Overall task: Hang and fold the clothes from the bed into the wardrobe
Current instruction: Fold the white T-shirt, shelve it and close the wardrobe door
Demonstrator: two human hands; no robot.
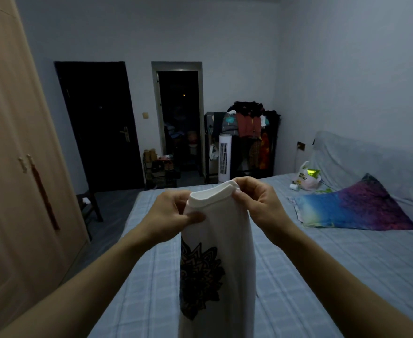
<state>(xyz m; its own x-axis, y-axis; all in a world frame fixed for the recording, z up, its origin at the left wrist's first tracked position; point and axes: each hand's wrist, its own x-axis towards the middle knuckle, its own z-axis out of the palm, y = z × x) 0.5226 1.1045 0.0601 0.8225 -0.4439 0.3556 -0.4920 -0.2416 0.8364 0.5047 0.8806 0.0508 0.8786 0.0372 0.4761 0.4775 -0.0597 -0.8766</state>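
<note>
I hold a white T-shirt (227,240) with a dark flower-like print up in front of me, over the bed (310,276). It hangs down out of the frame's bottom edge. My left hand (176,211) grips the left side of its collar, thumb across the cloth. My right hand (256,198) pinches the collar's right end. The wooden wardrobe (17,167) stands at the left with its doors closed.
A blue and purple pillow (352,206) and a plastic bag (306,176) lie on the bed's right side. A clothes rack (247,132), a white tower fan (225,157) and a shoe shelf (159,169) stand by the far wall, and a dark stool (88,206) beside the wardrobe.
</note>
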